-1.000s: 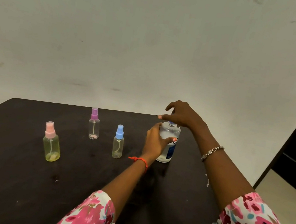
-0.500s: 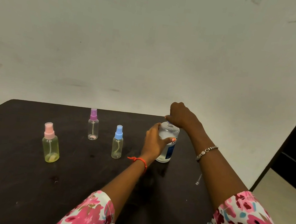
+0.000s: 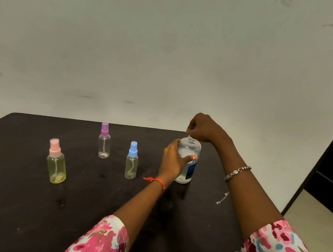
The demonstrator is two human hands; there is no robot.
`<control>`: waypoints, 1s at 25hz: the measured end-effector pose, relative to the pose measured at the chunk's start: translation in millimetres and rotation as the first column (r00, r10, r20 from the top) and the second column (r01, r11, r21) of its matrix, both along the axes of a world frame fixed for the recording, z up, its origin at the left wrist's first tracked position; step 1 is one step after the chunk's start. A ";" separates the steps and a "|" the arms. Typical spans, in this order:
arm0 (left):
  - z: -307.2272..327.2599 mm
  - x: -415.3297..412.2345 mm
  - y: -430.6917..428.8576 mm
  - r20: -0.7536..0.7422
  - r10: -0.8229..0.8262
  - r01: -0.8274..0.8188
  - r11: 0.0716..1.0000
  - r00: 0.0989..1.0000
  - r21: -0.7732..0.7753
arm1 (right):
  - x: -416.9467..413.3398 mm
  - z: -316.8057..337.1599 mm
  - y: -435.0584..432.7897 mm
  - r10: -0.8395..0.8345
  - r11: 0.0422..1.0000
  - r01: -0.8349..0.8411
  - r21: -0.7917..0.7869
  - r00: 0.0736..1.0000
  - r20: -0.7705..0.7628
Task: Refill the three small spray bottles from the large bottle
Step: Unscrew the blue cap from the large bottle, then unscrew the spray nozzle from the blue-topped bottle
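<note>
The right hand, fingers curled on what looks like the blue cap, has lifted clear of the now-bare neck of the bottle. The left hand grips that bottle upright on the tabletop. Uncapping appears done, and the three spray bottles to its left remain capped.

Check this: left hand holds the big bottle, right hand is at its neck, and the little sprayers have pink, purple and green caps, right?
Nearly. The head view shows the third sprayer capped in blue, not green; the rest stands.
</note>
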State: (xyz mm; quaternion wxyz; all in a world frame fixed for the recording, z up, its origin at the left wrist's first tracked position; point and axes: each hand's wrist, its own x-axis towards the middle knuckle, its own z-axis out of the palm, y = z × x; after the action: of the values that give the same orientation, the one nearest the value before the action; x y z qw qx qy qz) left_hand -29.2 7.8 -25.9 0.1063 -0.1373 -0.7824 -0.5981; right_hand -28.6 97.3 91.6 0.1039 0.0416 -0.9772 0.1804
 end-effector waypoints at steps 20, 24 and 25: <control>-9.0 75.1 -86.3 -0.058 0.074 -0.081 0.987 0.996 -0.137 | 113.2 -140.7 -3.0 -0.194 0.911 0.220 -0.348 0.975 0.110; -17.1 76.6 -109.0 0.000 0.167 -0.166 0.985 0.986 -0.035 | 110.4 -133.2 -9.1 -0.202 0.893 0.185 -0.411 0.979 0.003; -17.8 75.6 -113.6 0.023 0.200 -0.200 0.980 0.980 -0.020 | 108.0 -127.8 -14.2 -0.204 0.886 0.150 -0.440 0.976 -0.078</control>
State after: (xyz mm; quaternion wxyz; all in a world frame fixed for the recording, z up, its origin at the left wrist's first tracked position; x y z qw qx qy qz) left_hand 46.4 -105.8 -43.7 0.1550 -0.0516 -0.7988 -0.5790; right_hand 79.4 83.1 -36.2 0.1861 -0.0609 -0.9045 0.3789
